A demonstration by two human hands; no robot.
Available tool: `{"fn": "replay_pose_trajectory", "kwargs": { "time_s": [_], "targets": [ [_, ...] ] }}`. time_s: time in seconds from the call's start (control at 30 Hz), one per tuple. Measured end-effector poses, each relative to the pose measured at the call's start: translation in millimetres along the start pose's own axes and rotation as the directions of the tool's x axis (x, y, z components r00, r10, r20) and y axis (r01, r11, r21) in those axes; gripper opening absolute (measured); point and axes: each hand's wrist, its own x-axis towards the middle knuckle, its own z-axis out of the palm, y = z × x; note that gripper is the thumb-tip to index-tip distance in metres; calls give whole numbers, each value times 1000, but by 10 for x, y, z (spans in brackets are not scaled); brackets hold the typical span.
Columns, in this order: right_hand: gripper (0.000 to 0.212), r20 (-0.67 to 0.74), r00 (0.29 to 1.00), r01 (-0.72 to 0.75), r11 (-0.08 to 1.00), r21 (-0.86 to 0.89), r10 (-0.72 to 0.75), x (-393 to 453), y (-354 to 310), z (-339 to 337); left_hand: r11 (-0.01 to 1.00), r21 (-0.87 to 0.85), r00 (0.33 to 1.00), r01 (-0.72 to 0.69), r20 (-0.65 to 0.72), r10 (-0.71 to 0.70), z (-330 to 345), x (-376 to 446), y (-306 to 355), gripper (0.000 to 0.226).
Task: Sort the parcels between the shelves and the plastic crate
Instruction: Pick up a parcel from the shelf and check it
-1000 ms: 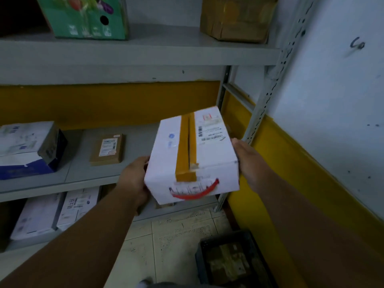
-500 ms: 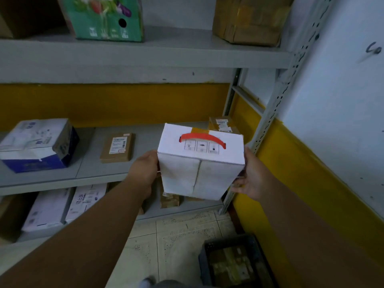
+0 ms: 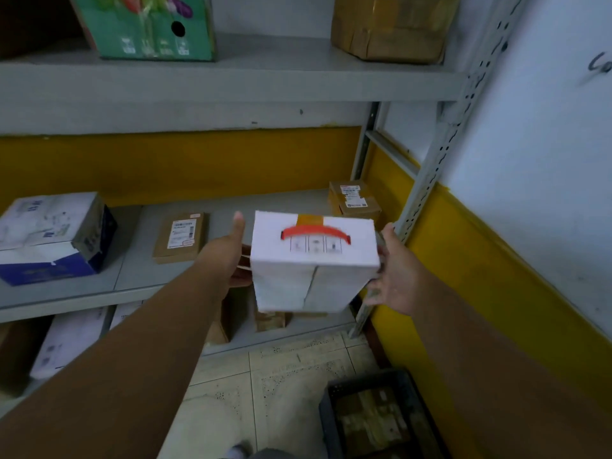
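we hold a white parcel point(image 3: 314, 260) in mid-air, between both hands, in front of the middle shelf point(image 3: 132, 279) and toward its right end. left hand point(image 3: 228, 256) presses flat on the box's left side, thumb sticking up, fingers tucked behind. right hand point(image 3: 394, 279) presses the right side, palm open toward us, fingers partly hidden behind the box. so each grip is a closed squeeze on the parcel from opposite sides, not a wrap-around.

the box is tilted, with the face carrying a red arc mark point(image 3: 316, 231) and three small printed symbols turned up, and a taped seam running down the near face. a strip of orange tape point(image 3: 309, 220) shows at the far top edge.

handling guess: stiff cardboard, keeps its shape under side pressure, no visible denting. probably light to medium, since two flat palms carry it. smooth white faces look a bit slippery, so a pinch only by friction could slide; better to get fingers under the bottom edge. symbols may be care marks, too blurred to read, so we treat it as possibly fragile.

free shelf space sits between the flat brown parcel point(image 3: 180, 236) to the left and the small brown boxes point(image 3: 352, 200) far right. the plastic crate point(image 3: 331, 412) is on the floor, near right, well below.
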Motion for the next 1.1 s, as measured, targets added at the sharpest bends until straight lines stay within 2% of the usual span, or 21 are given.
{"fn": "replay_pose_trajectory", "kwargs": {
  "time_s": [0.1, 0.17, 0.23, 0.33, 0.43, 0.53, 0.63, 0.7, 0.9, 1.1],
  "targets": [
    [75, -114, 987, 113, 993, -36, -116, 77, -1, 181, 999, -45, 999, -2, -33, 0, -4, 114, -26, 62],
    [53, -136, 978, 149, 986, -69, -157, 158, 4, 318, 997, -74, 999, 11, -38, -14, -45, 221, -68, 42],
    [37, -150, 969, 178, 974, -137, -198, 304, 18, 432, 996, -82, 999, 35, 26, -33, -136, 359, -115, 29],
    [24, -216, 940, 182, 924, -335, -263, 565, 34, 612, 998, -28, 989, 56, 141, -52, -293, 625, -173, 22],
    [15, -242, 918, 177, 870, -460, -315, 807, 73, 823, 997, 28, 975, 69, 209, -73, -392, 916, -186, 24],
    [18, -215, 906, 204, 819, -536, -366, 1081, 64, 992, 996, 65, 973, 58, 218, -71, -410, 1225, -134, 32],
    [54, -140, 904, 281, 810, -514, -403, 1348, 8, 1115, 992, 124, 975, 22, 218, -49, -338, 1530, 3, 32],
    [69, -115, 908, 280, 788, -548, -403, 1491, -57, 1151, 992, 119, 974, 38, 217, -63, -246, 1718, 73, 33],
    [62, -60, 920, 254, 707, -660, -386, 2189, -244, 1005, 994, 97, 982, 50, 177, -67, 163, 2370, 60, 36],
    [60, 9, 947, 246, 707, -663, -322, 2991, -275, 821, 989, 117, 988, 95, 108, -108, 531, 2970, -26, 36]
  ]
}}
